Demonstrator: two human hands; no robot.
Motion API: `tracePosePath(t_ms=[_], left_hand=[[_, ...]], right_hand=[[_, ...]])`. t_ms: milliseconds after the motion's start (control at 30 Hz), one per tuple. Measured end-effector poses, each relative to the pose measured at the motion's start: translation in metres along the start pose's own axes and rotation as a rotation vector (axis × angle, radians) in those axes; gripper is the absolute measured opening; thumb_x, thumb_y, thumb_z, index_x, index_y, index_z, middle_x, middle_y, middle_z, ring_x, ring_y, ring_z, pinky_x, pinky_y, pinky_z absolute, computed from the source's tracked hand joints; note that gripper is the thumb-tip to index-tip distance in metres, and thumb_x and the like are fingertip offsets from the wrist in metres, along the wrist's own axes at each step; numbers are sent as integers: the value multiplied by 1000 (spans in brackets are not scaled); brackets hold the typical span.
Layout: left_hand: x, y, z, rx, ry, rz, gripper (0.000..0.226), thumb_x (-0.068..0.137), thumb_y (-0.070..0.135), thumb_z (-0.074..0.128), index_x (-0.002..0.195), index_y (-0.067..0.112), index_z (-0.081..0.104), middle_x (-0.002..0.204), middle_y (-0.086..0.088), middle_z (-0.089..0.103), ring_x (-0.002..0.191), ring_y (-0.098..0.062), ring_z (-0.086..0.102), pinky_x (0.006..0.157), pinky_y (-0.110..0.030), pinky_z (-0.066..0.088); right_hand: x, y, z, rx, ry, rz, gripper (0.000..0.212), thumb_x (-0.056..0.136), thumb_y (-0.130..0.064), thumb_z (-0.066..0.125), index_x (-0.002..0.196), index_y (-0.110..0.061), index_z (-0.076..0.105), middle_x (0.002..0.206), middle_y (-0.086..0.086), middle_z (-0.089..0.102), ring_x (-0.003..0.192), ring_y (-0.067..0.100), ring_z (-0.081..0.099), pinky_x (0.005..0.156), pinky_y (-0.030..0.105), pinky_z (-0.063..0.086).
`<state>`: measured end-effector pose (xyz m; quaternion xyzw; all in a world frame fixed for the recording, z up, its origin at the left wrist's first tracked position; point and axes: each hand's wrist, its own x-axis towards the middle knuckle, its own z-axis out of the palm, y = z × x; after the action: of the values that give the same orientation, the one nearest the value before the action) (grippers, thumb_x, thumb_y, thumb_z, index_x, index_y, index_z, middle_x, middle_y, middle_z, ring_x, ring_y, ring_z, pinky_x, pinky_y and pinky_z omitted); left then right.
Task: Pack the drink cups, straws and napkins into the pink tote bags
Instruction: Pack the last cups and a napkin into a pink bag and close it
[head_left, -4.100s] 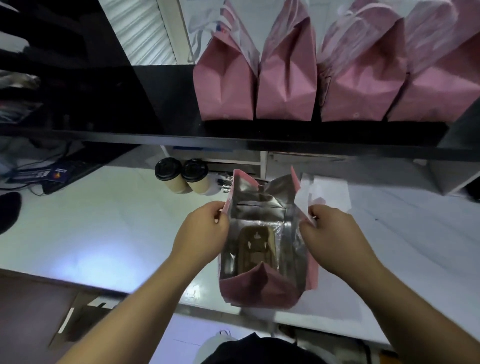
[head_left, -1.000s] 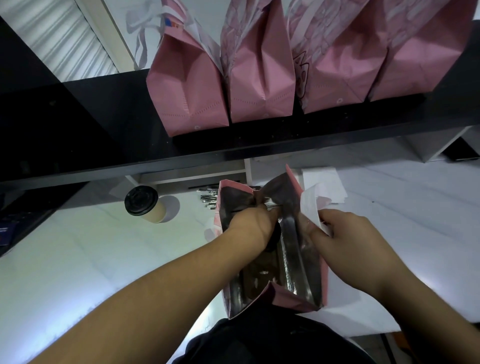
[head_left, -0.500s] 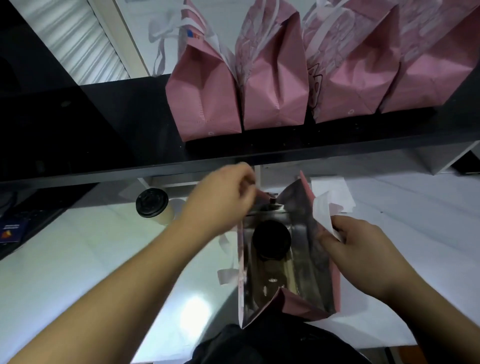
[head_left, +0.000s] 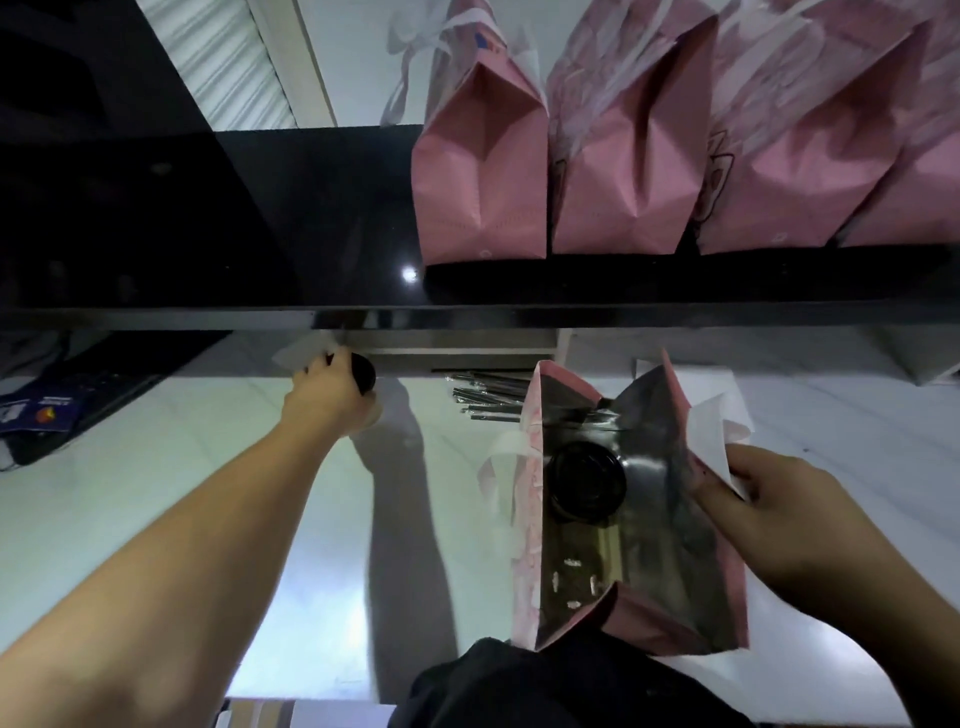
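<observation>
An open pink tote bag (head_left: 525, 545) with a silver lining stands on the white counter (head_left: 156, 493) near its front edge. One drink cup with a black lid (head_left: 587, 480) sits inside it. My right hand (head_left: 779, 519) pinches the bag's right rim and white handle, holding the mouth open. My left hand (head_left: 330, 397) reaches to the back of the counter and grips a second black-lidded cup (head_left: 362, 373) from above. Wrapped straws (head_left: 485, 397) lie behind the bag. White napkins (head_left: 719, 389) lie behind its right side.
A black shelf (head_left: 311, 218) overhangs the back of the counter and carries several pink bags (head_left: 483, 176) in a row. Dark items and a blue card (head_left: 41, 415) lie at the far left. Dark clothing (head_left: 519, 686) shows at the bottom edge.
My left hand put one cup into the bag, drew out, and has moved left and back onto the second cup. My right hand kept its hold on the bag rim.
</observation>
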<state>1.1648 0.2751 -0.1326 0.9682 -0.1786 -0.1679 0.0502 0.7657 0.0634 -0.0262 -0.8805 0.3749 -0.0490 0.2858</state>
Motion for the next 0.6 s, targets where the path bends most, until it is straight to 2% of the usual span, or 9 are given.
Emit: tracePosePath(t_ms=[133, 267, 367, 500, 567, 600], left_hand=[[-2, 2, 2, -21, 23, 34, 81, 88, 37, 69, 156, 17, 30, 149, -21, 41, 134, -48, 42, 103, -57, 46], [-31, 17, -14, -30, 35, 146, 73, 82, 37, 74, 146, 22, 41, 141, -16, 48, 126, -43, 49, 95, -54, 52], [-72, 28, -36, -82, 143, 291, 73, 78, 45, 76, 142, 29, 44, 139, -7, 50, 124, -37, 49, 94, -50, 52], [-141, 46, -76, -245, 281, 565, 77, 71, 58, 69, 142, 42, 42, 137, 10, 44, 125, -23, 48, 94, -33, 44], [-173, 63, -95, -302, 311, 689, 80, 71, 64, 67, 144, 44, 41, 137, 16, 42, 123, -12, 50, 92, -21, 40], [-187, 72, -103, -318, 307, 747, 81, 72, 65, 67, 145, 45, 41, 137, 18, 42, 122, -9, 51, 91, -18, 40]], right_hand=[[0, 3, 1, -12, 5, -15, 44, 98, -43, 58, 60, -21, 52, 63, -23, 58, 51, 10, 50, 47, 32, 28], [-1, 2, 0, 19, 22, -14, 45, 96, -39, 58, 57, -20, 46, 60, -22, 57, 60, 1, 53, 48, 31, 25], [-1, -1, -2, 32, 0, 7, 44, 97, -42, 57, 59, -22, 47, 60, -24, 58, 61, -2, 54, 48, 30, 26], [-3, -5, -2, 32, -39, 36, 39, 99, -43, 56, 63, -33, 44, 61, -37, 55, 61, -10, 54, 48, 23, 25], [-4, -5, -2, 26, -40, 45, 43, 100, -43, 56, 63, -39, 33, 55, -19, 53, 54, -1, 49, 49, 17, 21], [-4, -6, -2, 20, -44, 50, 45, 100, -43, 56, 65, -41, 29, 52, -13, 44, 51, 2, 43, 50, 16, 20]])
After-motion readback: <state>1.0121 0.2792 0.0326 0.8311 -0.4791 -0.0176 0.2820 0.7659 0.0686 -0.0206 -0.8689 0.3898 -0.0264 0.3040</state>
